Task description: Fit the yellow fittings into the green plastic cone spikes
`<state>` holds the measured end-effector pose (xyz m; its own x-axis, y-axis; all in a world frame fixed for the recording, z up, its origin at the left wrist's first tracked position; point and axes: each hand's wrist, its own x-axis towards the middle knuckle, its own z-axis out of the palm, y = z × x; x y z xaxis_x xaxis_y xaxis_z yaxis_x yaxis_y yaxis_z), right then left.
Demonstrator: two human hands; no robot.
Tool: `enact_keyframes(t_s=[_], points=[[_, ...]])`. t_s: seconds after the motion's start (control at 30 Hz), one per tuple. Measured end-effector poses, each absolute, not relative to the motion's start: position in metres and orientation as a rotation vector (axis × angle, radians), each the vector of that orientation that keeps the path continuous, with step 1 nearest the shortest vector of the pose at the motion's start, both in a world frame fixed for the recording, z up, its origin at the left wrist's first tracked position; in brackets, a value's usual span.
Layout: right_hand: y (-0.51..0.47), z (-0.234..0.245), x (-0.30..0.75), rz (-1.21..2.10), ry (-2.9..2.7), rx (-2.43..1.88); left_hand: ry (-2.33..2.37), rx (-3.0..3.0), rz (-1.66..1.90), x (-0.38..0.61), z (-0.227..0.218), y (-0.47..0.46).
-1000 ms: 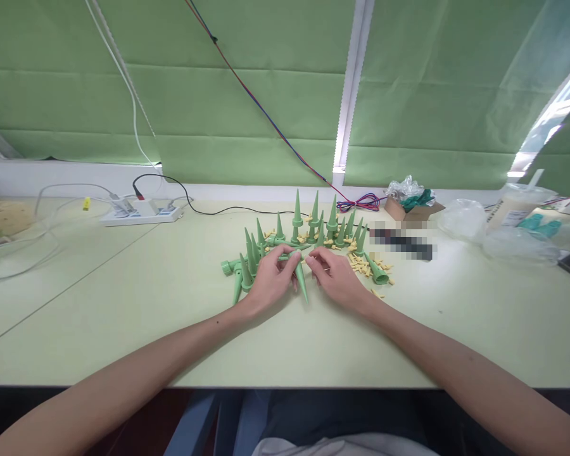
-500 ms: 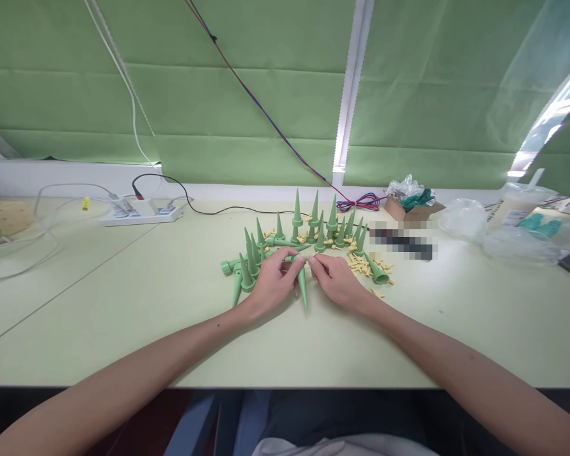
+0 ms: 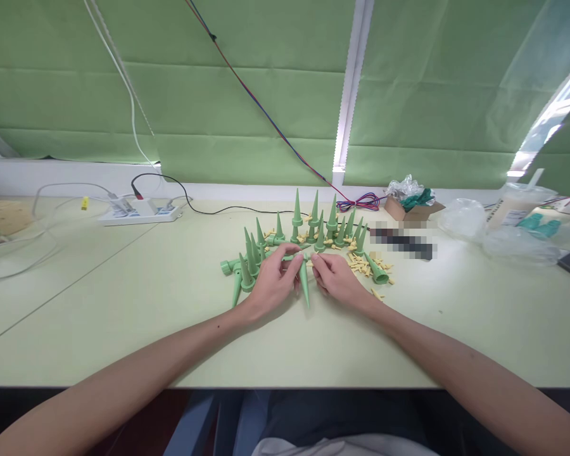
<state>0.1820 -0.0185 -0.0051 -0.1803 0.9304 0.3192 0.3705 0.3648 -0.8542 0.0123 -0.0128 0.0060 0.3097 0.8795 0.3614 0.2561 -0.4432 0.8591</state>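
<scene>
Spike (image 3: 304,288), green, is held pointed end down twd person, left of the yellow peg pile (image 3: 360,265). L hand (image 3: 276,278) has it by the upper end, thumb + fingers closed on it. R hand (image 3: 335,277), nearer the pile, has thumb + index pinched tog. right by that same end; can't tell if a peg's in there. Upright spikes (image 3: 297,210) stand behind the pile & off to its left; one loose spike (image 3: 373,269) lies at its right edge. Cardboard box (image 3: 411,214) sits back right of pile, power strip (image 3: 142,219) well apart to its left.
</scene>
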Motion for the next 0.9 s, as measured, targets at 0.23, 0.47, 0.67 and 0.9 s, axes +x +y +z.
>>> enact_keyframes(t_s=[0.23, 0.47, 0.67, 0.9], points=[[-0.016, -0.008, 0.184, 0.909, -1.523, -1.050, 0.979, 1.789, 1.184, 0.014, 0.005, -0.014], [-0.013, -0.008, 0.185, 0.910, -1.445, -0.935, 0.912, 1.745, 1.222, 0.013, 0.003, -0.012], [-0.017, -0.005, 0.184, 0.887, -1.484, -0.882, 0.878, 1.628, 1.121, 0.012, 0.005, -0.010], [-0.024, -0.003, 0.184, 0.857, -1.650, -0.911, 0.934, 1.575, 1.024, 0.010, 0.009, -0.012]])
